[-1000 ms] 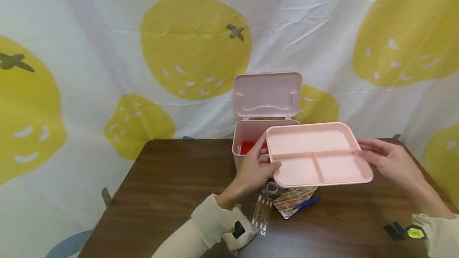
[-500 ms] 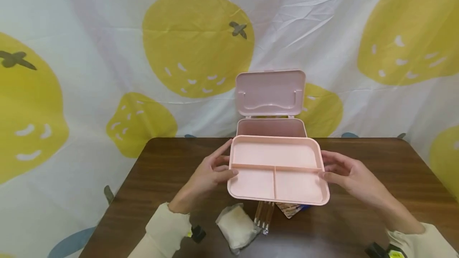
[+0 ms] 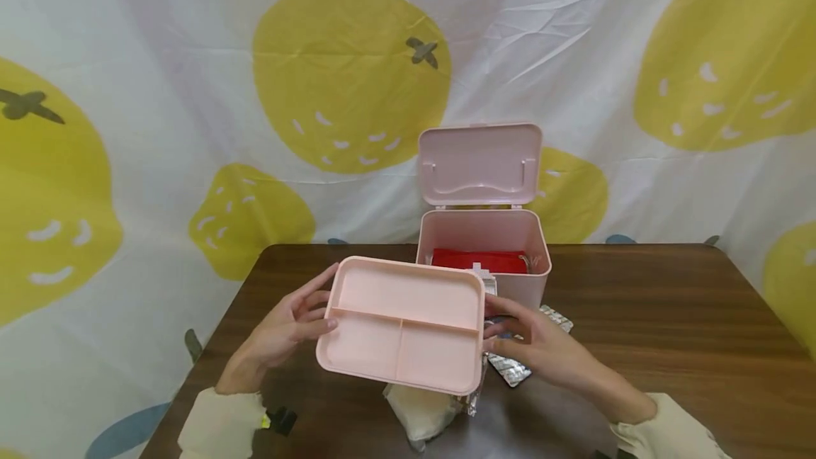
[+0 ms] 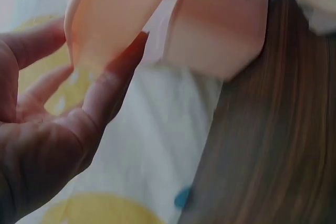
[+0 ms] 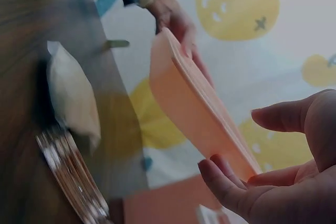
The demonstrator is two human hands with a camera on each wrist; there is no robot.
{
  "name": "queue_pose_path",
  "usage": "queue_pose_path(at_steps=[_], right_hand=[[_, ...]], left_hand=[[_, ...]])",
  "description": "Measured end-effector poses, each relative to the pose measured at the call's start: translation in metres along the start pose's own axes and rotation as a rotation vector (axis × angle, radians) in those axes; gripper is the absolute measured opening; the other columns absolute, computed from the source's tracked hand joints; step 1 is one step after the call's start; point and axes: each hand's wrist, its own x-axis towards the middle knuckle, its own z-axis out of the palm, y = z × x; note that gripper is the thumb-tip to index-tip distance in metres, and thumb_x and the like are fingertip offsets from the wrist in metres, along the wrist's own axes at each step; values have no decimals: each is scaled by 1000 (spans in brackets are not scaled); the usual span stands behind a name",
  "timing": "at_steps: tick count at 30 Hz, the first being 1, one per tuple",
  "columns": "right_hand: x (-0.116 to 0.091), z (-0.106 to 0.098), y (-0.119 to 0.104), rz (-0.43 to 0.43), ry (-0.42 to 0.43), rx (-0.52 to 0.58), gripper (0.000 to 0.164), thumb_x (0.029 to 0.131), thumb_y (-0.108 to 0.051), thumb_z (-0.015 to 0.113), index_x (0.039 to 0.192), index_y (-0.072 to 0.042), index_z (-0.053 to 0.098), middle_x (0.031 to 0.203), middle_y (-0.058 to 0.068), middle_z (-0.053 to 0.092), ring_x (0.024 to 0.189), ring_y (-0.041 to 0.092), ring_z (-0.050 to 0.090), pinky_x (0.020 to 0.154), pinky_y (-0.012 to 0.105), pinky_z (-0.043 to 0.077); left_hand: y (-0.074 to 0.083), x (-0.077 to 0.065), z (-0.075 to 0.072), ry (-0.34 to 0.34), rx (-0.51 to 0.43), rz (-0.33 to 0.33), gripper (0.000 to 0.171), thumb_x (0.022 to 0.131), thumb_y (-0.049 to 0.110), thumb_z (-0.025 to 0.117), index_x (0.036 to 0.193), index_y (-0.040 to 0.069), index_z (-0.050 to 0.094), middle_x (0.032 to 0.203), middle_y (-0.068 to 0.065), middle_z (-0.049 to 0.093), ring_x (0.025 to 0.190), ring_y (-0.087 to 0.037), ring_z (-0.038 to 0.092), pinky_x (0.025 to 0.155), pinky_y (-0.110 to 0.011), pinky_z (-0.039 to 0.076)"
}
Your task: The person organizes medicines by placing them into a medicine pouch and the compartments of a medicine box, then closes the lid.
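A pink divided tray (image 3: 408,292), with one long compartment and two smaller ones, is held tilted above the table, its inside facing me. My left hand (image 3: 274,338) pinches its left end, thumb over the front rim and fingers behind. In the left wrist view the left hand (image 4: 58,124) grips the tray's end (image 4: 110,19). My right hand (image 3: 542,346) is at the tray's right end. Seen from the right wrist, the right hand (image 5: 283,171) has its fingertips at the tray's corner and its thumb apart from the tray.
Behind the tray stands a pink box (image 3: 532,287), lid (image 3: 481,165) raised, with a red pouch (image 3: 481,261) inside. A white wrapped pad (image 3: 421,416) and silver foil packs (image 3: 510,370) lie on the dark wooden table (image 3: 669,331). Wrapped cotton swabs (image 5: 76,177) lie beside the pad.
Both hands have carried the tray left and down, away from in front of the box. The box's opening and red pouch now show again, while the tray covers most of the swabs.
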Motion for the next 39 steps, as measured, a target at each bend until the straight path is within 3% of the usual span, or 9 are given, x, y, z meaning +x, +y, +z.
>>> queue_pose_path(at_steps=[8,17,22,25,31,39], right_hand=[[36,34,16,17,-71,22,68,94,-5,64,151,7,29,143,28,46,115,38,61,90,22,52],[71,64,41,116,-98,56,72,93,-6,63,155,-2,26,138,23,54,117,34,62,93,30,51],[86,68,53,147,-69,8,71,92,-7,64,154,-3,29,128,22,59,111,31,64,96,40,51],[93,70,60,166,-60,-2,70,92,-8,63,154,-3,31,125,20,60,108,28,65,95,39,52],[101,70,75,185,-39,0,69,90,-6,63,152,-1,33,125,20,60,103,25,65,87,29,51],[105,66,85,216,-27,19,63,91,-6,62,149,2,39,121,19,60,100,22,63,89,30,50]], left_hand=[[-16,-27,-42,56,30,-15,88,91,-11,59,160,19,14,126,-6,58,107,-23,67,80,-53,56],[-37,-39,-71,129,44,-85,86,93,-9,58,160,19,12,126,-3,60,106,-22,67,81,-49,57],[-45,-35,-77,193,95,-176,86,93,0,62,160,24,13,131,-12,57,105,-25,67,85,-48,57],[-51,-30,-81,210,102,-212,87,93,2,63,160,25,13,133,-15,55,105,-25,66,85,-47,57],[-62,-20,-85,230,138,-250,85,94,2,63,160,24,14,137,-20,52,104,-24,66,84,-44,58],[-69,-11,-78,259,193,-260,82,94,-4,55,160,22,14,146,-33,40,104,-25,63,85,-40,57]])
